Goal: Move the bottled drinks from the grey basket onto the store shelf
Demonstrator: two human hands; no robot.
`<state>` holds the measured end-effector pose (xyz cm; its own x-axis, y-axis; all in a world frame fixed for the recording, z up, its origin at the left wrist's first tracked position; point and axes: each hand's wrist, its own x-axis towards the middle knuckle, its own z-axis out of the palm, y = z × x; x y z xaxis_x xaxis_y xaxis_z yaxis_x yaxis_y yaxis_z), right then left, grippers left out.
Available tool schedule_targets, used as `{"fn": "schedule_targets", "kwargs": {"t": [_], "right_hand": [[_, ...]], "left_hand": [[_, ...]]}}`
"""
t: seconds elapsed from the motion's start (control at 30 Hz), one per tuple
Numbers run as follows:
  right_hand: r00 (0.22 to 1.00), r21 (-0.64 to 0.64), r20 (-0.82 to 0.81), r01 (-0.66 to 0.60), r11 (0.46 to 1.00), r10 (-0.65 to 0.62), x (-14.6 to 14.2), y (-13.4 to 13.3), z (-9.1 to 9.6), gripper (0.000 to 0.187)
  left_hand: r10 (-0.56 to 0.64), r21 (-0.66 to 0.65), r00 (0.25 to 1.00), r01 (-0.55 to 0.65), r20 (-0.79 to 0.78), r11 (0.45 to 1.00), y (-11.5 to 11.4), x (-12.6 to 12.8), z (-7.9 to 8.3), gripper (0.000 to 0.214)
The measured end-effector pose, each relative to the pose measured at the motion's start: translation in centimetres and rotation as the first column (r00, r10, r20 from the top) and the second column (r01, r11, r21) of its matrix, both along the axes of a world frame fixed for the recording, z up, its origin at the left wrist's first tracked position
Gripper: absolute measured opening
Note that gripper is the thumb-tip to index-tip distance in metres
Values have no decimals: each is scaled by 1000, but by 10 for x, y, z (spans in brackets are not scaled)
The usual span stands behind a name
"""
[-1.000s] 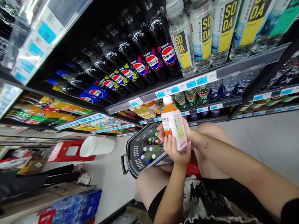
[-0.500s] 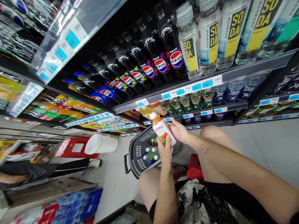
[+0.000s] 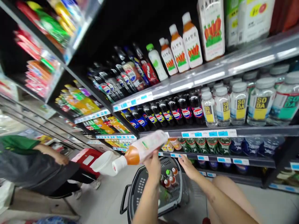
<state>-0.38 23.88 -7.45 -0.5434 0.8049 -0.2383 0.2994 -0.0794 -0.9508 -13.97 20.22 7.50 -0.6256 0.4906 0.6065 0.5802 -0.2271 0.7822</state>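
Observation:
My left hand (image 3: pixel 153 164) is closed round an orange juice bottle (image 3: pixel 137 151) with a white cap, held almost sideways with the cap pointing left, above a grey shopping basket (image 3: pixel 140 189). My right hand (image 3: pixel 187 165) hangs open over the basket, fingers apart, holding nothing. Several small capped bottles (image 3: pixel 168 179) lie in the basket. Matching juice bottles (image 3: pixel 178 49) stand on an upper shelf.
Shelves of cola bottles (image 3: pixel 163 113) and soda water bottles (image 3: pixel 238 102) fill the view ahead. A person in a green top (image 3: pixel 28 165) crouches at the left beside a red stool (image 3: pixel 87 158) and a white bucket (image 3: pixel 102 161). My bare knee (image 3: pixel 224 193) is at the lower right.
The view has tilted up to higher shelves. My left hand has tipped the juice bottle from upright to sideways, and my right hand has let go of it.

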Motion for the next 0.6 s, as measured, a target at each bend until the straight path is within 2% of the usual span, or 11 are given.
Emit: {"fn": "schedule_targets", "kwargs": {"t": [0.07, 0.17, 0.27, 0.33, 0.4, 0.5, 0.6], "right_hand": [[999, -44, 16, -41, 998, 42, -7, 0, -5, 81], [988, -12, 61, -139, 990, 139, -13, -6, -9, 90], [972, 28, 96, -219, 975, 216, -16, -9, -12, 90], [966, 28, 121, -233, 972, 228, -18, -6, -17, 87], [965, 28, 150, -219, 975, 213, -21, 2, -25, 82], [968, 26, 193, -171, 985, 163, -26, 15, -41, 77], [973, 11, 166, -161, 987, 157, -33, 26, -57, 79]], "left_hand": [[-75, 70, 990, 84, -123, 994, 32, -1, 61, 53], [-211, 137, 918, 270, -336, 953, 84, 8, 145, 53], [-296, 171, 869, 387, -396, 906, 131, 24, 208, 55], [-304, 219, 867, 410, -395, 886, 156, 36, 237, 59], [-313, 231, 859, 427, -406, 874, 178, 45, 257, 62], [-366, 112, 833, 445, -415, 888, 207, 52, 274, 57], [-434, -60, 842, 439, -320, 896, 240, 52, 282, 54]]}}
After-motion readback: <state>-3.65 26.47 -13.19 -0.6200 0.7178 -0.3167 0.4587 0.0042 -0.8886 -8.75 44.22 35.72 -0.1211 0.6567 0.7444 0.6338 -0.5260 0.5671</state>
